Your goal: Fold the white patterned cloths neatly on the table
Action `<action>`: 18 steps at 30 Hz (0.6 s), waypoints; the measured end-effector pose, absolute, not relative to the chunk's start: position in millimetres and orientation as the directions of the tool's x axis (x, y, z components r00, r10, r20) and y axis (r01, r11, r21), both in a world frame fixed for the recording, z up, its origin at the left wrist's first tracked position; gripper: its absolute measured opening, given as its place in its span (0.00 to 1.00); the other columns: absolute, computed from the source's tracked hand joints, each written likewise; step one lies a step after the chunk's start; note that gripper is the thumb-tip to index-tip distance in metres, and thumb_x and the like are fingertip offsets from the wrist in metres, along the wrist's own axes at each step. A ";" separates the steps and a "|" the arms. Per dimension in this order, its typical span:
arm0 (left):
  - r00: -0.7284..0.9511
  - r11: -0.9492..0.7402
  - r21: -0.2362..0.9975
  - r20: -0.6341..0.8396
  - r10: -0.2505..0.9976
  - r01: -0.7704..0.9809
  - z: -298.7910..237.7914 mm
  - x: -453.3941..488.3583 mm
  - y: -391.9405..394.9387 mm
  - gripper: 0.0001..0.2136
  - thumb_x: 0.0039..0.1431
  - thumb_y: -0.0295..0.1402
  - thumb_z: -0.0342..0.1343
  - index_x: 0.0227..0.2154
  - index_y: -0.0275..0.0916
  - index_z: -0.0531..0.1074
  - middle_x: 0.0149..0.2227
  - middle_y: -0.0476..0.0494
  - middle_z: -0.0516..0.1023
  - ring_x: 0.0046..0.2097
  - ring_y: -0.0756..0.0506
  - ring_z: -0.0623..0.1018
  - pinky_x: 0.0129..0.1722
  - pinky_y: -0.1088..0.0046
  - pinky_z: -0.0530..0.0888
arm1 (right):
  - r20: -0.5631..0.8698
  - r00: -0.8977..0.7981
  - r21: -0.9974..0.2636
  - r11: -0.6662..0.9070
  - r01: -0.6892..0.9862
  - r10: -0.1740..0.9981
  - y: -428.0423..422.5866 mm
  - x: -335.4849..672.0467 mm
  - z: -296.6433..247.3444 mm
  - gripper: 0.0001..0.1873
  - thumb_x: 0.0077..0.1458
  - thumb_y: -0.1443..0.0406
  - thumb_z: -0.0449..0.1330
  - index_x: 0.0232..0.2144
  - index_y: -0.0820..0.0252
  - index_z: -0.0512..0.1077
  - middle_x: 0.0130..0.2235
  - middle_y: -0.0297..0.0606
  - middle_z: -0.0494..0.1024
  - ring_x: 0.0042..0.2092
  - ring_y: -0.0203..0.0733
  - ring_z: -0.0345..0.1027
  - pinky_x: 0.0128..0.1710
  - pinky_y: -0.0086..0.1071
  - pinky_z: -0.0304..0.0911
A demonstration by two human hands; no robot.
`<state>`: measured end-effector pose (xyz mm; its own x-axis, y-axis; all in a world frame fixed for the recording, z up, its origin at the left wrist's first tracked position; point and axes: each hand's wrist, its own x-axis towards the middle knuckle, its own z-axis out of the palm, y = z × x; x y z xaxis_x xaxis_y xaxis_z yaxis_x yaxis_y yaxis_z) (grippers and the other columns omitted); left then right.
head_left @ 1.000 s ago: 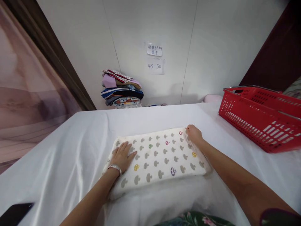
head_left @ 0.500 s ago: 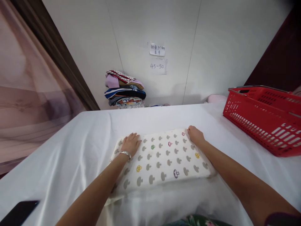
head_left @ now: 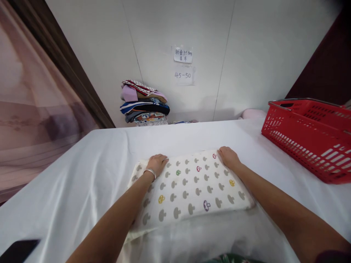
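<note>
A folded white cloth with a mushroom print [head_left: 192,190] lies on the table covered in a white sheet [head_left: 82,175]. My left hand [head_left: 157,163], with a silver bracelet on the wrist, rests at the cloth's far left corner, fingers curled over the far edge. At the far right corner my right hand [head_left: 228,157] curls its fingers over that same edge. Both hands seem to grip the cloth's far edge.
A red plastic basket [head_left: 309,135] stands on the table at the right. A stack of folded clothes [head_left: 144,104] sits against the white wall behind the table. A dark phone [head_left: 16,250] lies at the near left corner. Paper notes [head_left: 183,54] hang on the wall.
My left hand has slid from the middle left of the cloth up to its far left corner and curled over the edge. The right hand has stayed at the far right corner.
</note>
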<state>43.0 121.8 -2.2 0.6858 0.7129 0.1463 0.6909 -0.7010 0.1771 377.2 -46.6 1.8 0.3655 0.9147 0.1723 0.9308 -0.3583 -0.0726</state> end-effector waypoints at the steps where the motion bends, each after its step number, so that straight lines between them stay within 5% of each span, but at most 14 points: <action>1: 0.685 -0.699 0.183 0.143 0.714 0.691 -2.5 43.0 122.1 0.13 0.62 0.37 0.43 0.39 0.40 0.71 0.40 0.45 0.74 0.44 0.46 0.71 0.48 0.69 0.63 | 0.166 0.375 -0.075 -0.367 0.927 0.912 -46.0 377.6 1.9 0.15 0.62 0.62 0.42 0.32 0.61 0.66 0.36 0.43 0.71 0.40 0.42 0.62 0.36 0.32 0.52; 18: 0.677 -0.700 0.132 0.180 0.713 0.702 -2.2 43.6 121.9 0.15 0.62 0.39 0.41 0.38 0.40 0.71 0.38 0.43 0.73 0.44 0.44 0.70 0.45 0.66 0.63 | 0.185 0.357 -0.237 -0.311 0.921 0.916 -43.5 387.0 -8.4 0.15 0.61 0.61 0.43 0.31 0.60 0.66 0.36 0.41 0.72 0.39 0.41 0.62 0.37 0.30 0.54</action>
